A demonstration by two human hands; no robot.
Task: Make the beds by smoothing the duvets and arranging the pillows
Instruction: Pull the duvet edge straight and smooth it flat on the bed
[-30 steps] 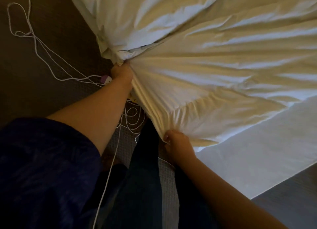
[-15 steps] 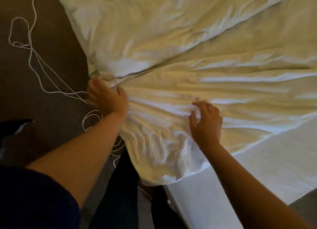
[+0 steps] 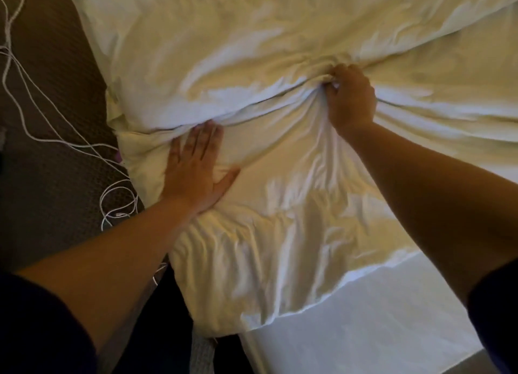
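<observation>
Duvet point(image 3: 280, 51) lies rumpled and cream-white over most of the bed, its near edge hanging in folds over the corner closest to the person; a long crease runs across it from the left edge to the middle, and two layers of the cloth meet along that line; the left hand point(image 3: 196, 166) lies flat on the duvet just below the crease, near the bed's left edge, fingers straight and close together, thumb spread out to the right, palm pressing down; the right hand point(image 3: 350, 99) sits further up and to the right, at the middle of the crease, fingers curled tight round a bunch of the cloth, with wrinkles fanning out from the grip; both bare forearms reach in from the bottom of the view, each ending in a dark sleeve point(image 3: 36, 326); below the duvet's hem a strip of smooth white sheet point(image 3: 364, 317) shows on the mattress; dark patterned floor point(image 3: 47, 177) lies to the left of the bed; a thin white cord point(image 3: 36, 99) loops loosely across it, apart from the duvet.
</observation>
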